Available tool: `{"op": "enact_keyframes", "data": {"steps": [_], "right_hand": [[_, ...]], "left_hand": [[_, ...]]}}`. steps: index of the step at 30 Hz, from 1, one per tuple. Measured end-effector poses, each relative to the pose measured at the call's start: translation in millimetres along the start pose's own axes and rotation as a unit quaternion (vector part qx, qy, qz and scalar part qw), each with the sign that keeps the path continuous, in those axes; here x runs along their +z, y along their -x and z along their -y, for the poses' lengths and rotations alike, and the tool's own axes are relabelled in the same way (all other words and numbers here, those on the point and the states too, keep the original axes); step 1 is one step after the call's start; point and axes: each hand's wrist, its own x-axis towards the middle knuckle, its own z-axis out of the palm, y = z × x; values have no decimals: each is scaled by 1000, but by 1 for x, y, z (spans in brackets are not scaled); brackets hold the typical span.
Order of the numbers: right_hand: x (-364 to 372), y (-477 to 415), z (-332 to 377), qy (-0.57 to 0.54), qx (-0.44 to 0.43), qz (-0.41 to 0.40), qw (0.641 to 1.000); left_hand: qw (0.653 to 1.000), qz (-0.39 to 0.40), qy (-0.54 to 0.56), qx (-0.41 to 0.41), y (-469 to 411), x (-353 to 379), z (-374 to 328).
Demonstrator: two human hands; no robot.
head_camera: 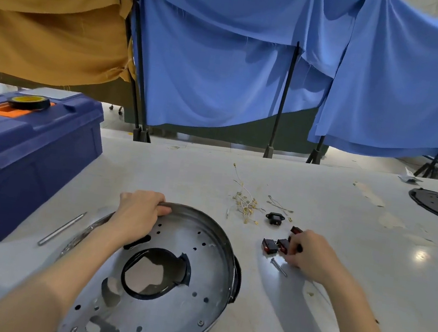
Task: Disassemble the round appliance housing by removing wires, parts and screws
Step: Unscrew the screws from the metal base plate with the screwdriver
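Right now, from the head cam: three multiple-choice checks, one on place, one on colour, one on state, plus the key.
1. Where is the tape?
A. in the housing
B. on the toolbox
C. in the left hand

2. What colour is the toolbox?
A. red
B. green
C. blue

3. What is the left hand doing?
A. gripping the housing rim
B. hanging open, touching nothing
C. pressing the toolbox lid

Key:
1 B, the roll sits on the toolbox lid.
2 C, its body and lid are both blue.
3 A, its fingers curl over the housing's far rim.
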Motion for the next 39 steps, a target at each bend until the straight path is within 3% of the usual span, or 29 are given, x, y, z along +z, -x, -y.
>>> {"op": "enact_keyframes", "data": {"steps": [6,11,15,19,22,25,28,31,34,36,39], "right_hand": [[5,-4,3,-41,-16,2,999],[-8,10,7,-99,-31,-82,991],[-9,33,48,-203,-113,-16,973],[-1,46,79,-144,-186,8,972],[0,41,72,-86,-194,17,977],[8,33,70,-107,-201,15,974],[15,23,78,-119,-209,-27,970],[17,18,86,-158,-195,-107,962],[4,26,82,-175,-175,-168,954],[-10,35,74,-129,-174,-138,966],[-18,40,65,-100,-162,21,981]], "left_hand": [[999,22,-36,-17,-1,6,-2],[998,41,-42,-20,0,4,-5],[997,56,-20,-56,3,-4,-12],[993,73,-15,-92,6,-13,-17],[985,115,-66,-110,12,-24,-20],[969,176,-129,-111,14,-35,-18],[970,196,-125,-76,14,-35,-15],[990,137,-22,-3,18,-23,-16],[998,59,-26,2,17,-13,-10],[999,39,-32,-8,16,-11,-5],[997,43,-58,-27,14,-13,-3]]}}
